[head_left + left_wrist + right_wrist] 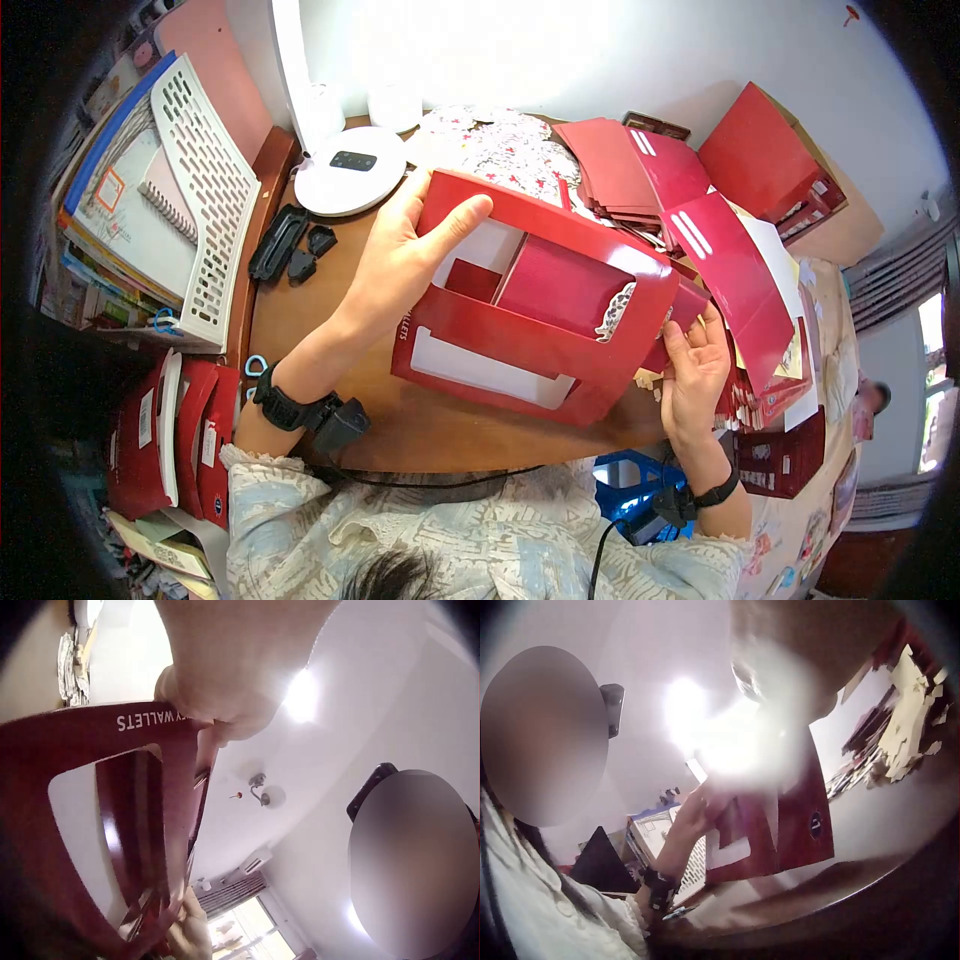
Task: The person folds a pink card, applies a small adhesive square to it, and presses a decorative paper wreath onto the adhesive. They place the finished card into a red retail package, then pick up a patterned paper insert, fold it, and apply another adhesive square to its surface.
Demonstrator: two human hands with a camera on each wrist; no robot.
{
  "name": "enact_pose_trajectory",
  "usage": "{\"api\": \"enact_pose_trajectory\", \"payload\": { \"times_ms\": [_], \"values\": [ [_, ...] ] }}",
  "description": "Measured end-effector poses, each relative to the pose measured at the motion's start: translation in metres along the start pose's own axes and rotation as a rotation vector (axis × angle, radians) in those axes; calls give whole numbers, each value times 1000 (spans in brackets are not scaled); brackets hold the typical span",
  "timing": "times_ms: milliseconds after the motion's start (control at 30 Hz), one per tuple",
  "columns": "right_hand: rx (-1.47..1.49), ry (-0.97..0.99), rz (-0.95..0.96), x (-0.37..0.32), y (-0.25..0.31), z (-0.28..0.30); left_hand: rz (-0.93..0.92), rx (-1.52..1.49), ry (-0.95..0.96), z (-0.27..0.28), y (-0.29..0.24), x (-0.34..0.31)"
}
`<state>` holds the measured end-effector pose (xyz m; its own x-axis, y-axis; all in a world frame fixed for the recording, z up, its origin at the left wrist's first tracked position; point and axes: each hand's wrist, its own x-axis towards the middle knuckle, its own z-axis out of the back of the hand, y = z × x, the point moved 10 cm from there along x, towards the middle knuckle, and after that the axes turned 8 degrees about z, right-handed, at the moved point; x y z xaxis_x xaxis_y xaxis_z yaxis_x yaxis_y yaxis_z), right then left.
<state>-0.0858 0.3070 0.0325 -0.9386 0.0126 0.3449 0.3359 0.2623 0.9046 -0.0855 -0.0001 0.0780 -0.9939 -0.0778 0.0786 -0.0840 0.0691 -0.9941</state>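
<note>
A red cardboard box with cut-out windows is tilted above the wooden desk in the head view. White lettering reading "WALLETS" runs along its edge in the left wrist view. My left hand grips the box's left end, thumb on the front face and fingers behind it. At the opposite end my right hand pinches a red end flap between thumb and fingers. Through the windows show white gaps, a dark red inner panel and a small black-and-white patterned piece.
Behind the box are a white lamp base and a pile of small red-and-white pieces. Stacked red cards and folded red cartons lie to the right. A white file rack and black case stand left.
</note>
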Motion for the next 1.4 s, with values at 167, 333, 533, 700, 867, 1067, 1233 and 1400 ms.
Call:
{"api": "enact_pose_trajectory", "payload": {
  "times_ms": [167,333,533,700,867,1067,1233,1400],
  "values": [
    [-17,39,-33,4,-5,1,-573,597,-398,-3,-46,-30],
    [-39,23,-40,0,-5,-1,-758,875,6,-70,-45,-63],
    [-42,1,-19,-6,3,-5,-697,880,137,-89,-19,-67],
    [-62,16,-13,-8,4,-4,-746,929,170,-92,-18,-70],
    [-77,45,-11,-9,6,-8,-734,978,207,-96,-17,-73],
    [-88,47,8,-8,6,-6,-711,1013,185,-95,-20,-73],
    [-91,51,16,-9,5,-7,-706,1033,171,-96,-18,-76],
    [-114,66,11,-10,4,-9,-664,1097,182,-99,-15,-80]
  ]
}}
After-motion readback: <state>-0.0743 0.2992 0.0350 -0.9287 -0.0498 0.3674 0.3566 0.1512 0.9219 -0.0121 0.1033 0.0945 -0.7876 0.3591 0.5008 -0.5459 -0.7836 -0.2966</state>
